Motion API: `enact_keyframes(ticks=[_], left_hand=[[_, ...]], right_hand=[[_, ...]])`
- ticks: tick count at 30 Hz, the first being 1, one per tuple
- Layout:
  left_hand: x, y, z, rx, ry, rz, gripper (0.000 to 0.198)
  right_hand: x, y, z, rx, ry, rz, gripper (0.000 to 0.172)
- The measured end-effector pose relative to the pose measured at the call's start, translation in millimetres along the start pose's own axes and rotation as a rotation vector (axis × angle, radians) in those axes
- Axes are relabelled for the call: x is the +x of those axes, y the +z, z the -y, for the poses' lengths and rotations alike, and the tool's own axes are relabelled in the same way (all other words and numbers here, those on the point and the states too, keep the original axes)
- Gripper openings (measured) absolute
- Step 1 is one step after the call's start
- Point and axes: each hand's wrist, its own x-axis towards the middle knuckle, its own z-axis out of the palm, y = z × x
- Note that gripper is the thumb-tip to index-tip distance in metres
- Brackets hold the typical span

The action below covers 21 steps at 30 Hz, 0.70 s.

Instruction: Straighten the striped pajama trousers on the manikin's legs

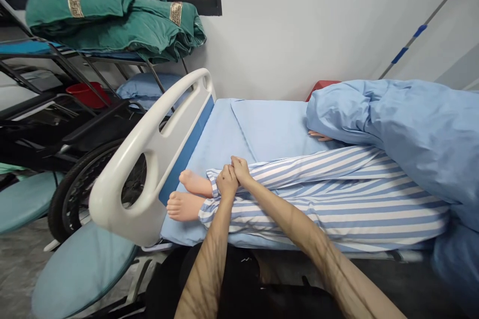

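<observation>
Logged from my remote station: left hand [227, 183] and right hand [240, 169], closed together, grip unclear, on the striped trousers [299, 199] just beside the mannequin's feet [189, 183]; a hard, careless pull could jam those feet against the footboard [149, 159].

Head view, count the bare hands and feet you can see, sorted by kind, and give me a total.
Person's hands: 2, left hand, right hand
Manikin hands: 1, half under the quilt
Manikin feet: 2, upper foot, lower foot
Total: 5
</observation>
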Motion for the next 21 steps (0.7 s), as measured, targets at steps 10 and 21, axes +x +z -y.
enact_keyframes(ticks=[10, 21], left_hand=[[1.2, 4.5, 0.3, -0.011, -0.027, 0.032, 0.030], [27.3, -9.5, -10.6, -0.680, -0.055, -0.002, 0.034]], right_hand=[[5.4, -26.8, -1.3, -0.322, -0.148, 0.176, 0.042], [14.3, -25.8, -15.5, -0.136, -0.148, 0.173, 0.042]])
